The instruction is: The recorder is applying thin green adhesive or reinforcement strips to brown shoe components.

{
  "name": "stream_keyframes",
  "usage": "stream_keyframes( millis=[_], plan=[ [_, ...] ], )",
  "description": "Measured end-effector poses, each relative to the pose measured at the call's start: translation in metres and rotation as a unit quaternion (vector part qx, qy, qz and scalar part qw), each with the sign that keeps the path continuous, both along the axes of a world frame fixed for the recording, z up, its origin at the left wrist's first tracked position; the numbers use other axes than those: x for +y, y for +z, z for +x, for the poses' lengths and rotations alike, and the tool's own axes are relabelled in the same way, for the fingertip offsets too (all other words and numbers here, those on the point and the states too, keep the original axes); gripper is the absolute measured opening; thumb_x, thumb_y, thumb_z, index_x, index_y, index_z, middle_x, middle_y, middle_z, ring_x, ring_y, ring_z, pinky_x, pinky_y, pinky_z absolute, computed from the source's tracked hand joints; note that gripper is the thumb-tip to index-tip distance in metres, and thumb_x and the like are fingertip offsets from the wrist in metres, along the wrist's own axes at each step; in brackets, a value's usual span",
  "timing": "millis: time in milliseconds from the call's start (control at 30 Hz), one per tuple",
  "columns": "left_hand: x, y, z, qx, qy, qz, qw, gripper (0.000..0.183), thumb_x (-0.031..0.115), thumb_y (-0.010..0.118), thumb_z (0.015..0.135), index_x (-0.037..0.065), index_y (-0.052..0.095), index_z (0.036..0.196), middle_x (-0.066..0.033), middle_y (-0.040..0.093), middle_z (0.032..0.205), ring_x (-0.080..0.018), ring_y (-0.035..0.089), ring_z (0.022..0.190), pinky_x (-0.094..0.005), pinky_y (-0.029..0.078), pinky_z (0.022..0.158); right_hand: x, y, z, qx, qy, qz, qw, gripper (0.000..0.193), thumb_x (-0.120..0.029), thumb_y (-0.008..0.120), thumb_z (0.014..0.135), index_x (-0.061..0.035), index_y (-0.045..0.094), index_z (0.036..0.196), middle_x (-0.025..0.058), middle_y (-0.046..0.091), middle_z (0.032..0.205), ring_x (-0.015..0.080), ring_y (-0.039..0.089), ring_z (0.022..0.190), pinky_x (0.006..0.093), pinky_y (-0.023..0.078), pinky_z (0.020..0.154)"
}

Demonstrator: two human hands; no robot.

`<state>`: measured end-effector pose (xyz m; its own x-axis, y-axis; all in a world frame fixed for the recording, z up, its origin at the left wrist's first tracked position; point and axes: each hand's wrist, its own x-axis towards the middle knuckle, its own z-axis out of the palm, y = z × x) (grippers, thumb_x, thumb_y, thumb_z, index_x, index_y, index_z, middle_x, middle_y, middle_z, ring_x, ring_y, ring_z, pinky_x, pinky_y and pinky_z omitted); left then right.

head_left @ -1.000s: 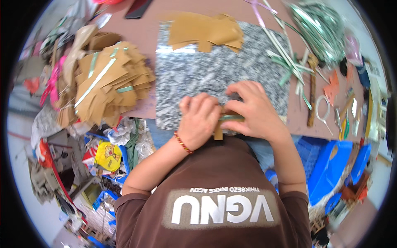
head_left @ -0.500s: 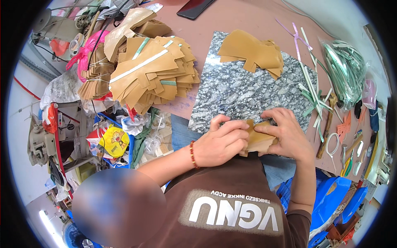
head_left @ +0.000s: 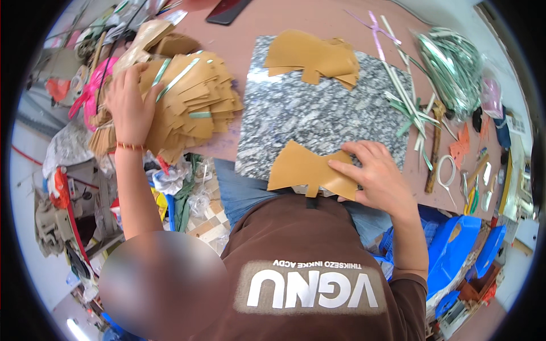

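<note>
My right hand (head_left: 372, 176) grips the right end of a tan leather-like piece (head_left: 307, 165), flared at both ends with a small tab at its lower middle. The piece lies flat at the near edge of a speckled grey stone slab (head_left: 318, 122). My left hand (head_left: 133, 102) rests, thumb and fingers apart, at the left side of a fanned pile of similar tan pieces (head_left: 196, 96). White and green strips cross that pile. A smaller tan stack (head_left: 313, 54) lies on the slab's far part.
Green and white strips (head_left: 409, 102) lie right of the slab beside a bagged green bundle (head_left: 452, 71). Farther right are a wooden stick (head_left: 435, 148), a white cord loop (head_left: 446, 170) and hand tools (head_left: 472, 193). A phone (head_left: 227, 10) lies at the far edge.
My left hand has left the pieces in front of me and reached left to the pile. The piece under my right hand now lies spread out. The view has shifted.
</note>
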<state>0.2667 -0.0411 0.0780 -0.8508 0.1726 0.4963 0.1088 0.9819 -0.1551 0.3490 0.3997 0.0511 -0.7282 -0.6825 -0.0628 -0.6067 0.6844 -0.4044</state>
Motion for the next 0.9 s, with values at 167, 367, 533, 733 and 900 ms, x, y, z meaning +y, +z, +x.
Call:
stream_keyframes(
  millis=[167,367,533,733,900],
  plan=[
    [0.118,-0.027,0.045,-0.115,-0.29,0.178,0.933,0.037,0.0,0.073,0.074,0.007,0.065,0.11,-0.0119,0.065,0.116,-0.034,0.057,0.117,-0.0442,0.042,0.098,0.005,-0.01,0.003,-0.011,-0.016,-0.048,0.999,0.075,-0.04,0.086,0.059,-0.0131,0.064,0.125,0.0109,0.054,0.131,0.0334,0.049,0.124,0.0484,0.037,0.104],
    [0.195,-0.063,0.07,-0.287,-0.266,0.254,0.884,0.041,0.01,0.08,0.07,0.007,0.062,0.107,-0.0107,0.06,0.097,-0.0329,0.055,0.095,-0.0414,0.045,0.087,0.042,-0.002,-0.009,-0.033,-0.12,-0.1,0.987,0.062,-0.037,0.084,0.068,-0.0112,0.066,0.122,0.0117,0.059,0.124,0.0324,0.057,0.113,0.0437,0.045,0.095],
    [0.197,-0.064,0.056,-0.369,-0.291,0.263,0.843,0.025,0.009,0.08,0.07,0.005,0.059,0.083,-0.009,0.056,0.08,-0.0297,0.053,0.079,-0.0392,0.045,0.073,0.086,-0.007,-0.055,0.045,-0.361,-0.127,0.923,0.026,-0.019,0.071,0.083,-0.0051,0.07,0.105,0.0111,0.069,0.094,0.0322,0.067,0.088,0.0401,0.051,0.079],
    [0.199,-0.065,0.048,-0.381,-0.276,0.308,0.827,0.024,0.006,0.079,0.071,0.005,0.061,0.086,-0.0098,0.058,0.089,-0.0302,0.053,0.086,-0.0398,0.045,0.078,0.095,-0.031,-0.106,0.069,-0.447,-0.071,0.889,0.016,-0.018,0.07,0.082,-0.0049,0.072,0.091,0.015,0.072,0.091,0.0326,0.069,0.086,0.0418,0.052,0.077],
    [0.232,-0.052,0.039,-0.27,-0.294,0.279,0.873,0.046,0.007,0.078,0.072,0.006,0.06,0.114,-0.0123,0.06,0.117,-0.0334,0.054,0.112,-0.0418,0.042,0.097,0.093,-0.039,-0.117,0.011,-0.437,-0.036,0.899,0.017,-0.019,0.066,0.084,-0.0039,0.072,0.089,0.016,0.072,0.086,0.0336,0.069,0.085,0.0429,0.052,0.078]
  ],
)
